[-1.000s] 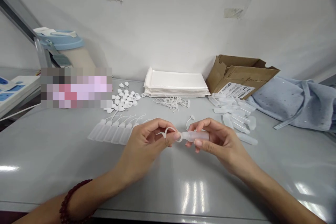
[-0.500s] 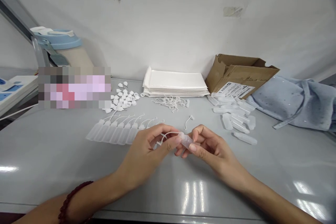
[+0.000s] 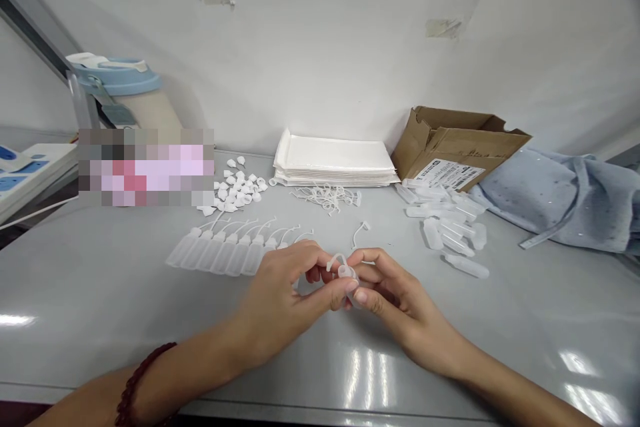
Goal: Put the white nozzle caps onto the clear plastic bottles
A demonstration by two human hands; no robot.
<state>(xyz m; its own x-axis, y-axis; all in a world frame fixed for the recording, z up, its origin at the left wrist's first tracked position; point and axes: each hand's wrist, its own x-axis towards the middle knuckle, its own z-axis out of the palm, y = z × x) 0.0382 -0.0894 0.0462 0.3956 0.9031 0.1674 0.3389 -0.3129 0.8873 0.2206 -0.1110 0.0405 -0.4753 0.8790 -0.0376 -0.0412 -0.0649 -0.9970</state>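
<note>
My left hand point(image 3: 285, 297) and my right hand point(image 3: 387, 297) meet above the grey table point(image 3: 100, 293), fingers pinched together. Between them sits a small translucent plastic bottle point(image 3: 349, 275), end-on to me and mostly hidden by my fingers. A thin white strap loop point(image 3: 336, 259) curls up from its neck, under my left fingertips. A row of several finished bottles with straps point(image 3: 225, 253) lies just left of my hands. A single loose strap point(image 3: 359, 232) lies on the table behind them.
White caps point(image 3: 236, 190) are heaped at the back left, loose straps point(image 3: 327, 197) lie before a stack of white bags point(image 3: 335, 160). Empty bottles point(image 3: 447, 223) spill from a cardboard box point(image 3: 457, 147). Blue cloth point(image 3: 560, 197) lies at right, a blue-lidded container point(image 3: 120, 90) at left.
The bottle turned from lying sideways in my right hand to pointing at me. Both hands drew closer together and lower, and the strap loop now sits at the bottle's neck.
</note>
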